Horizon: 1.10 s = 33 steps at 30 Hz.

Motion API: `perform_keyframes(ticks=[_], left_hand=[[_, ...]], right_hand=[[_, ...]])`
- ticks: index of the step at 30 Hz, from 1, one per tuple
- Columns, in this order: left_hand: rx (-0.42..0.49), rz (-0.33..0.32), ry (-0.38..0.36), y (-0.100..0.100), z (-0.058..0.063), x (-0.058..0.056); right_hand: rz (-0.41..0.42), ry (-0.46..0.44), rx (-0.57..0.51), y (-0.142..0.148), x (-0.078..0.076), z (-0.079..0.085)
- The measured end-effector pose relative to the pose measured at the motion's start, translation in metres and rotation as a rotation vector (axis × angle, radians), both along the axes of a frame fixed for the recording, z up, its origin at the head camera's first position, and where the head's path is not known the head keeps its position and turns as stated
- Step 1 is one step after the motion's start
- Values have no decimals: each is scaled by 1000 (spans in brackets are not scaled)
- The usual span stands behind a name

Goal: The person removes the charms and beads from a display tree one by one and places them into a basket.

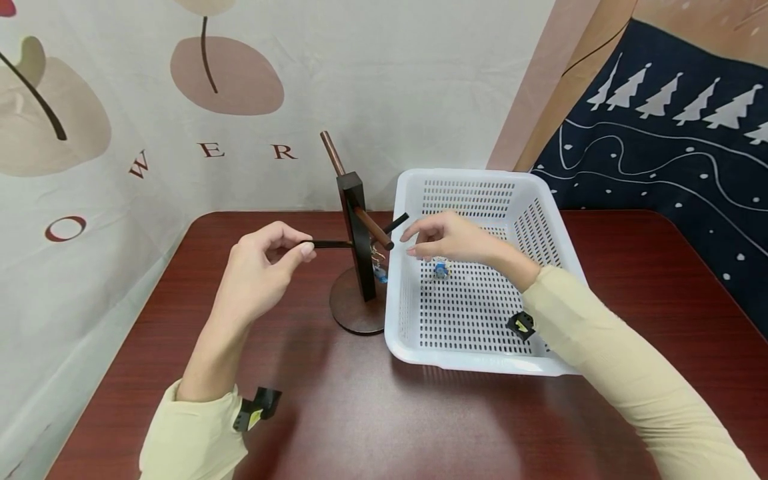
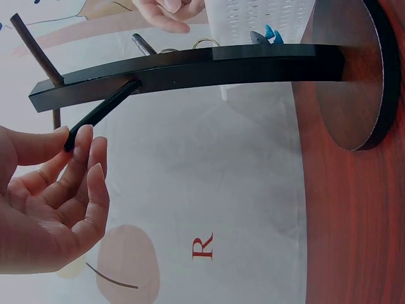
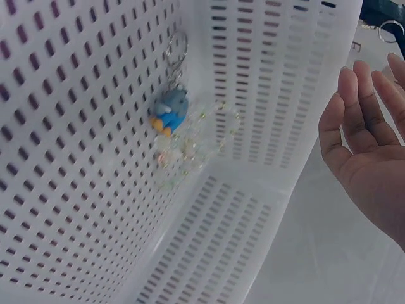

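My left hand (image 1: 258,270) pinches the end of a dark peg (image 1: 330,244) on a wooden stand (image 1: 358,240), between thumb and fingers. The stand has a dark upright post, crossing pegs and a round base (image 2: 354,82). From the peg on its right side hangs a keychain with a blue figure (image 1: 380,273), partly hidden behind the post. My right hand (image 1: 453,238) hovers over the white basket's left side, near the peg tip, fingers relaxed and holding nothing. Inside the basket lie another keychain with a blue figure (image 3: 171,111) and clear beaded strands (image 3: 209,136).
The white perforated basket (image 1: 480,363) stands right beside the stand on a reddish-brown table (image 1: 336,413). Behind them hangs a pale printed cloth (image 1: 360,87), with a dark cloth with white trees (image 1: 666,147) at the right.
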<state>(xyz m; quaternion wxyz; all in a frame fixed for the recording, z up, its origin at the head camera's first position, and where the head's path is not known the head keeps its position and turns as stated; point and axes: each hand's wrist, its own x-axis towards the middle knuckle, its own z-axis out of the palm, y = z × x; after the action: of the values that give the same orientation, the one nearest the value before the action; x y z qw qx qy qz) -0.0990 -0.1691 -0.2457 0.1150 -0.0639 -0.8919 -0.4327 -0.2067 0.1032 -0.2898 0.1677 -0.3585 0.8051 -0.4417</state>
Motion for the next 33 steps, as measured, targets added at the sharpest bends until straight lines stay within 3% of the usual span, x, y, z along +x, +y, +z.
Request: perform_keyframes(ticks=[13, 33], left_hand=[[-6, 6, -5, 0, -1, 0], [1, -6, -8, 0, 0, 0]], right_hand=[[-8, -9, 41, -28, 3, -4], [-51, -19, 37, -40, 6, -11]])
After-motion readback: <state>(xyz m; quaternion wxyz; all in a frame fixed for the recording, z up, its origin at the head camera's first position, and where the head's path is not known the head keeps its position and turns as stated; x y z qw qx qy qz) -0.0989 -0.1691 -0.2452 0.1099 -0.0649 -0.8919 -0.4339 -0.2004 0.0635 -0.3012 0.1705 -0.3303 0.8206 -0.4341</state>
